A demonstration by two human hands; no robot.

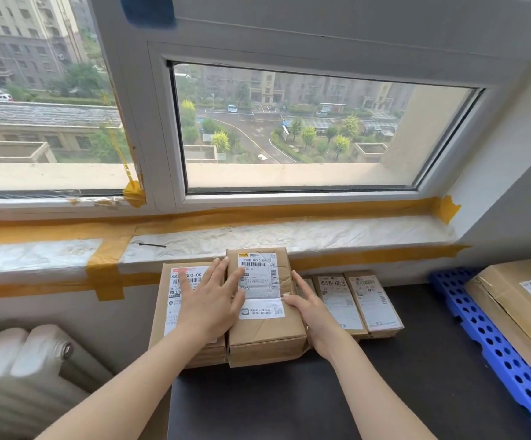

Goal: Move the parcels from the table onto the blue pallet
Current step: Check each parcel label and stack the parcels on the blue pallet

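A tall brown parcel (264, 335) with a white label stands on the black table (385, 392) against the wall. My left hand (210, 300) presses flat on its left side, fingers spread over a flatter parcel (164, 303) beside it. On its right side lies my right hand (312, 309), thumb on the top edge. The parcel is clasped between both hands. Two slim labelled parcels (337, 300) (375, 306) lie to the right. The blue pallet (492, 341) sits at the table's right end and carries a large brown parcel (518, 306).
A taped window sill (289, 236) juts out just above and behind the parcels, under a large window. A white radiator (19, 360) stands low at the left, beside the table. Bare black tabletop lies between the parcels and the pallet.
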